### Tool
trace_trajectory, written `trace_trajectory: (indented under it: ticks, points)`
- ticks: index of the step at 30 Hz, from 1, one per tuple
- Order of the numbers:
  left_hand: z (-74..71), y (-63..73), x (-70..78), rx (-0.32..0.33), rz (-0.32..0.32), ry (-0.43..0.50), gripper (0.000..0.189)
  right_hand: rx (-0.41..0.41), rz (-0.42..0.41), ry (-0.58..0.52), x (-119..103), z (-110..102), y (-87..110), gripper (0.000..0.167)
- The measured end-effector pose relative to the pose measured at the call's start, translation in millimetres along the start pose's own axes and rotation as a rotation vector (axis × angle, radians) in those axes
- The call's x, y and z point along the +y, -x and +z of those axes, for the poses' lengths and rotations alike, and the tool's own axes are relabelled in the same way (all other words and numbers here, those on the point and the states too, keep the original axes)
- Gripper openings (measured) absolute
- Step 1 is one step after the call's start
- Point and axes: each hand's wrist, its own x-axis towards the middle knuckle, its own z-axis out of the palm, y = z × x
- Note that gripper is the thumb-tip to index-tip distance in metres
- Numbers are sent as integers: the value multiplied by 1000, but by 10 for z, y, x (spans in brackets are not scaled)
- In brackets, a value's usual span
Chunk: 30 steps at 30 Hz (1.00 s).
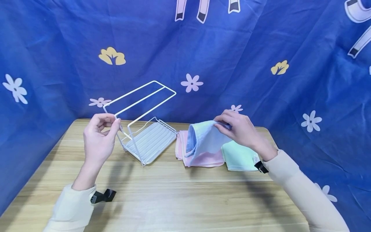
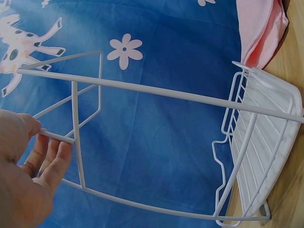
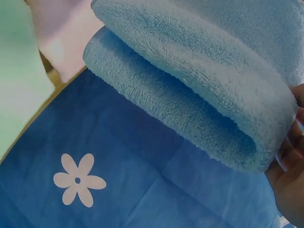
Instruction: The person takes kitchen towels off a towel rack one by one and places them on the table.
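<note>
My left hand (image 1: 99, 138) pinches a bar of a white wire rack (image 1: 153, 141) between thumb and fingers. The rack's tall frame leans up and back from a slatted base on the table. In the left wrist view, the thumb and fingertips (image 2: 61, 154) meet on a short crossbar. With thumb and fingers, my right hand (image 1: 240, 127) grips one corner of a folded light blue towel (image 1: 207, 137). That towel hangs over a folded pink towel (image 1: 179, 145), hiding much of it. In the right wrist view, the blue towel's fluffy folded layers (image 3: 199, 80) gape apart.
A folded mint green towel (image 1: 240, 158) lies to the right of the pink one, beneath my right forearm. The wooden table (image 1: 179, 196) ends at a blue patterned curtain (image 1: 150, 48) along its back and sides.
</note>
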Motion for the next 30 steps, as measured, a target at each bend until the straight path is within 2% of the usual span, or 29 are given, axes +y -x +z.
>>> trace_trajectory:
  ticks: [17, 25, 30]
  points:
    - [-5, 5, -14, -1, 9, 5, 13, -42, -9, -81, -304, 4, 311, 18]
    - [-3, 6, -17, 5, -4, 12, 10, -45, -22, -133, -433, 2, 436, 14]
    - [-2, 3, -24, 4, -2, 16, 10, -84, -9, -177, -527, -8, 511, 12]
